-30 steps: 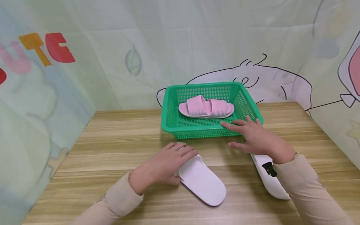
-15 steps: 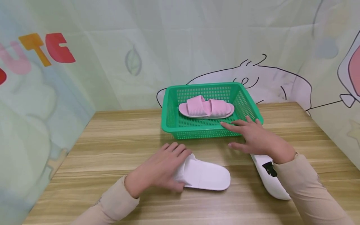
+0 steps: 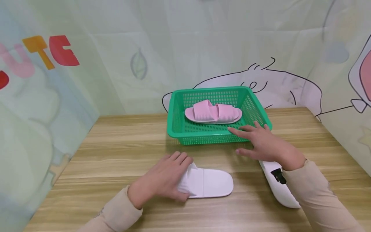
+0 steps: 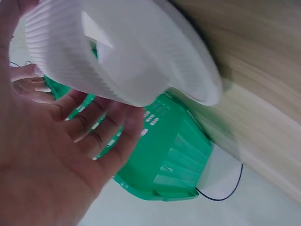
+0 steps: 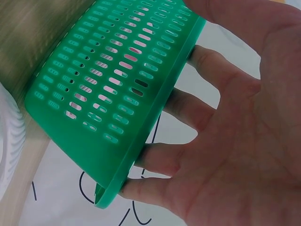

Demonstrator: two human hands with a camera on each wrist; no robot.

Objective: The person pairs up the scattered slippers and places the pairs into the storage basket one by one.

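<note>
My left hand grips a white slipper at its ribbed strap, thumb on the near side and fingers on the far side. The slipper lies close over the table, sole end pointing right. My right hand is spread with its fingertips at the front right rim of a green basket. Inside the basket lie pink slippers, with two straps showing. Partly hidden under my right forearm is another white slipper, its ribbed part at the edge of the right wrist view.
The basket stands at the back of the wood-grain table, close to a printed curtain with cartoon drawings. A small black device sits at my right wrist, over the white slipper there.
My left hand has turned the white slipper from a diagonal to lie sideways, then shifted it slightly left. The right hand stays at the basket rim.
</note>
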